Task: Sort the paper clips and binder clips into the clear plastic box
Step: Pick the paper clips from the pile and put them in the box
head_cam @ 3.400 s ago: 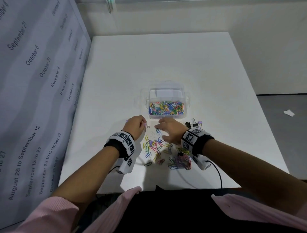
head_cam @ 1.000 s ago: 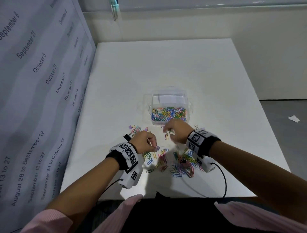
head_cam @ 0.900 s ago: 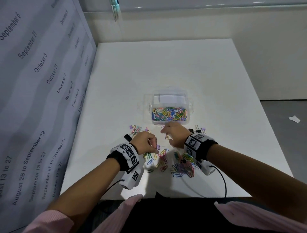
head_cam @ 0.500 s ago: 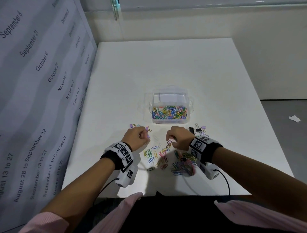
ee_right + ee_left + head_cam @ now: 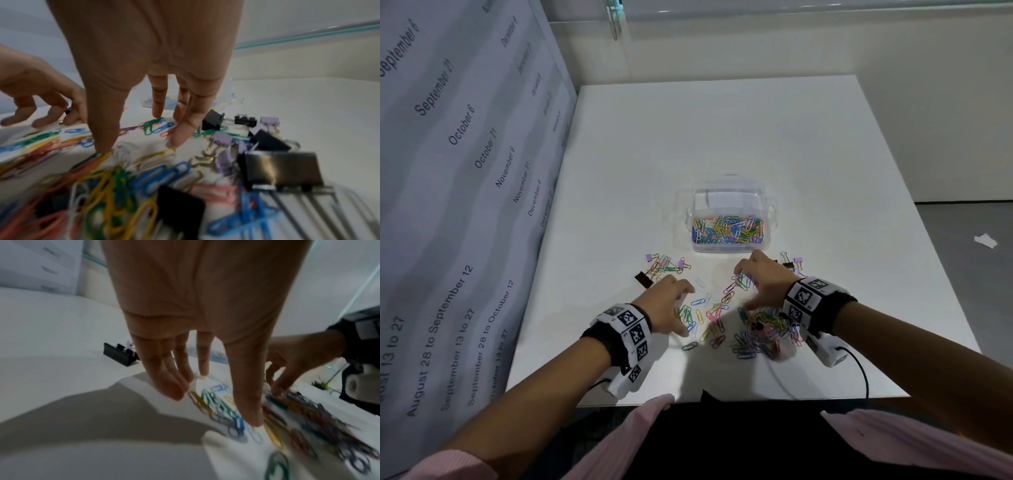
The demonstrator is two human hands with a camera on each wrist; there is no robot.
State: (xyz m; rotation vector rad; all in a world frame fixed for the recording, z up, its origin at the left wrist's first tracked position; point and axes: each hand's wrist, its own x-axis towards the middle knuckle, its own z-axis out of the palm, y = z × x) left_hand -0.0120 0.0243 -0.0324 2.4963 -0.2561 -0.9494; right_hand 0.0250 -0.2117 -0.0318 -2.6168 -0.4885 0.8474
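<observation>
The clear plastic box point(image 5: 727, 247) stands at mid-table, its near compartment full of coloured paper clips. Loose paper clips point(image 5: 755, 334) lie scattered in front of it. My left hand point(image 5: 681, 313) hovers over their left side with fingers straight and spread, holding nothing; the left wrist view shows the left hand point(image 5: 213, 407) with its tips just above the clips. My right hand point(image 5: 748, 291) is spread over the middle of the scatter, with the right hand's point(image 5: 139, 146) thumb and fingertips touching clips. A black binder clip point(image 5: 643, 279) and purple binder clips point(image 5: 681, 263) lie to the left.
More binder clips point(image 5: 791, 262) lie right of my right hand, and a large black one point(image 5: 281, 168) sits under the wrist. A calendar-printed panel point(image 5: 465, 171) walls the left side. The table's near edge point(image 5: 722, 401) is close behind the pile. A cable point(image 5: 859, 366) trails from the right wrist.
Half a second ago both hands were curled near the box side of the scatter. Now both have opened their fingers and dropped onto the loose clips; the left hand no longer holds the purple clip.
</observation>
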